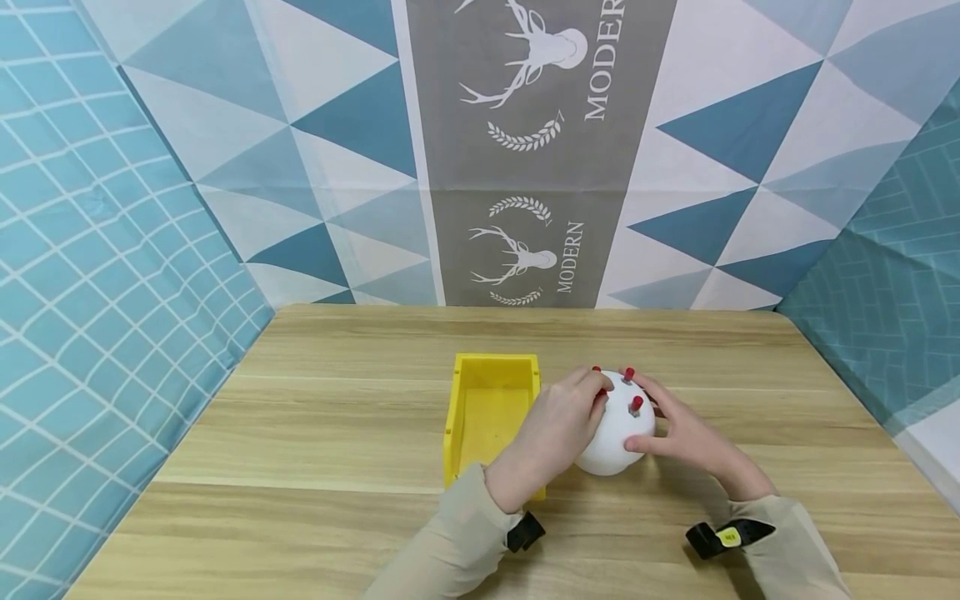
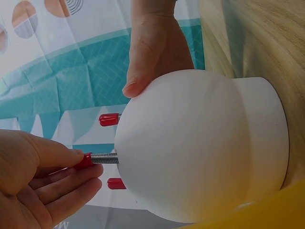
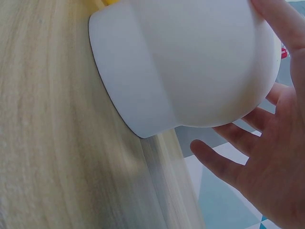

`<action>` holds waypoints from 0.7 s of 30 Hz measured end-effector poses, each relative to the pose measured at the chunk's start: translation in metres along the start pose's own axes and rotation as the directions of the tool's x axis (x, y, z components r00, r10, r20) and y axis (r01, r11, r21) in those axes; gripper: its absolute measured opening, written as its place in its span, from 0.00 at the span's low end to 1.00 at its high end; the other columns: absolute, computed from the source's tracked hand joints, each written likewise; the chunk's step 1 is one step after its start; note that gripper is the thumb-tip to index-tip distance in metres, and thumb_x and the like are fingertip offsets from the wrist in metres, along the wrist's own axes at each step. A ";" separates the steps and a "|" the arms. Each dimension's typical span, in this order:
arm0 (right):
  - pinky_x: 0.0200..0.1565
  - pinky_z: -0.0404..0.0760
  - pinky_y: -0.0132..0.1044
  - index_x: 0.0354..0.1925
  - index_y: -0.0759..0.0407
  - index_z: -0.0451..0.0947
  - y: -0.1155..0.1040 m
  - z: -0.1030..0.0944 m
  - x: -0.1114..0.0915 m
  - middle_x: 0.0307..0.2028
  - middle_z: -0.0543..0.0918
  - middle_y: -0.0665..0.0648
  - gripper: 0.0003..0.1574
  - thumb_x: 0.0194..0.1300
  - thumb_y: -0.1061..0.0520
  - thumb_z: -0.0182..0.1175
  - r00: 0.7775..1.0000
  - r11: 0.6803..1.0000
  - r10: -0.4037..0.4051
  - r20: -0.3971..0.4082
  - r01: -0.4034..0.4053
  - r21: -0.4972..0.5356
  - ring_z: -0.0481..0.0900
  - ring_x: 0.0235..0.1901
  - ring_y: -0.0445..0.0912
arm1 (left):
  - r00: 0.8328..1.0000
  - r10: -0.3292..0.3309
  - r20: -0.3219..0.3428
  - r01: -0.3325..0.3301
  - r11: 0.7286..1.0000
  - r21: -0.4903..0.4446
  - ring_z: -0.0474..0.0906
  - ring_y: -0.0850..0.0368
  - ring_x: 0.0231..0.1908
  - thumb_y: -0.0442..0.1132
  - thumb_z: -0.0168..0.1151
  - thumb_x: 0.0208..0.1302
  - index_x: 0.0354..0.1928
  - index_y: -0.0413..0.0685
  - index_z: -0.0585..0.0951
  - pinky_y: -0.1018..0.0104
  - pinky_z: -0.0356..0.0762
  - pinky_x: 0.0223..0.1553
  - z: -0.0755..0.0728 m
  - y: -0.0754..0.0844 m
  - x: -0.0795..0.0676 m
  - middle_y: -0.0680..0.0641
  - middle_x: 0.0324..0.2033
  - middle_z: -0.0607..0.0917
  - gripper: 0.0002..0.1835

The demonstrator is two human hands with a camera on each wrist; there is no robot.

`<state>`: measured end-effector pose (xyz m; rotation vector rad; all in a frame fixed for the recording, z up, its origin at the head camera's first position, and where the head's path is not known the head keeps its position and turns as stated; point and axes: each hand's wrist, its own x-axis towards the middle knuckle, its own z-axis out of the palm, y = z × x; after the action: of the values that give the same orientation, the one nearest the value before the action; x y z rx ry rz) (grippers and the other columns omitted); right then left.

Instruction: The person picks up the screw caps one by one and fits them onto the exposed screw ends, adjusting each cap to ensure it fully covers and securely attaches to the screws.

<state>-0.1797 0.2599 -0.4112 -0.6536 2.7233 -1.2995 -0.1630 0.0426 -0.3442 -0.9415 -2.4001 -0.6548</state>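
Light wooden tabletop (image 1: 300, 433): yellow plastic bin (image 1: 491, 417), then white rounded foam dome (image 1: 618, 429) just right of it. Your right hand (image 1: 686, 437) steadies the dome, fingers relaxed; your left hand (image 2: 33, 186) pinches a red-capped threaded pin (image 2: 97, 159), seemingly mid-extraction. Next: pull straight out.

A yellow bin (image 1: 491, 417) is sitting open on the wooden table (image 1: 315, 433), just left of the grip. Behind the grip, a cloth backdrop (image 1: 525, 150) with blue and white triangles, deer heads and the word MODERN is hanging beyond the table's far edge.
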 end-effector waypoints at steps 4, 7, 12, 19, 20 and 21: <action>0.51 0.68 0.62 0.69 0.57 0.45 0.000 0.000 0.000 0.65 0.56 0.66 0.55 0.52 0.52 0.66 1.000 1.000 0.003 -0.001 -0.003 -0.006 0.63 0.58 0.65 | 1.000 0.004 0.001 -0.004 1.000 0.004 0.81 0.62 0.32 0.36 0.58 0.60 0.38 0.45 0.80 0.78 0.77 0.34 0.000 0.000 0.000 0.50 0.34 0.82 0.05; 0.51 0.68 0.61 0.69 0.58 0.46 0.001 0.000 0.001 0.65 0.57 0.66 0.55 0.52 0.52 0.66 1.000 1.000 0.001 -0.004 -0.001 -0.001 0.63 0.58 0.65 | 1.000 0.017 -0.004 -0.017 1.000 0.013 0.81 0.62 0.33 0.37 0.59 0.60 0.38 0.46 0.80 0.78 0.77 0.35 0.001 -0.001 0.000 0.51 0.35 0.82 0.06; 0.51 0.68 0.62 0.69 0.59 0.46 0.001 0.000 0.000 0.65 0.56 0.66 0.55 0.52 0.53 0.66 1.000 1.000 -0.001 -0.004 0.001 0.001 0.63 0.58 0.65 | 0.998 0.049 -0.027 -0.048 0.998 0.047 0.81 0.63 0.32 0.38 0.60 0.59 0.37 0.46 0.81 0.77 0.77 0.36 0.002 -0.003 -0.001 0.51 0.34 0.83 0.05; 0.51 0.67 0.63 0.69 0.60 0.45 0.001 0.000 0.000 0.65 0.56 0.67 0.55 0.52 0.53 0.66 1.000 1.000 -0.006 -0.001 0.006 0.001 0.63 0.58 0.66 | 0.998 0.060 -0.033 -0.057 0.995 0.079 0.82 0.63 0.32 0.38 0.60 0.59 0.36 0.46 0.82 0.78 0.77 0.36 0.002 -0.002 0.000 0.52 0.33 0.83 0.06; 0.50 0.68 0.63 0.69 0.60 0.45 0.001 0.000 0.000 0.65 0.55 0.67 0.55 0.52 0.53 0.66 1.000 1.000 -0.004 0.000 0.004 -0.001 0.63 0.58 0.66 | 0.998 0.060 -0.033 -0.057 0.995 0.082 0.82 0.63 0.32 0.38 0.60 0.59 0.36 0.46 0.82 0.78 0.77 0.36 0.002 -0.002 0.000 0.52 0.33 0.83 0.06; 0.50 0.68 0.62 0.69 0.60 0.45 0.001 0.000 0.000 0.65 0.55 0.67 0.55 0.52 0.53 0.66 1.000 1.000 -0.003 -0.001 0.003 -0.001 0.63 0.58 0.66 | 0.998 0.061 -0.033 -0.058 0.995 0.085 0.82 0.63 0.32 0.38 0.60 0.59 0.36 0.47 0.82 0.78 0.77 0.36 0.002 -0.002 0.000 0.52 0.33 0.83 0.06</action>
<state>-0.1799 0.2602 -0.4119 -0.6573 2.7251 -1.2987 -0.1645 0.0425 -0.3464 -0.9540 -2.3393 -0.5401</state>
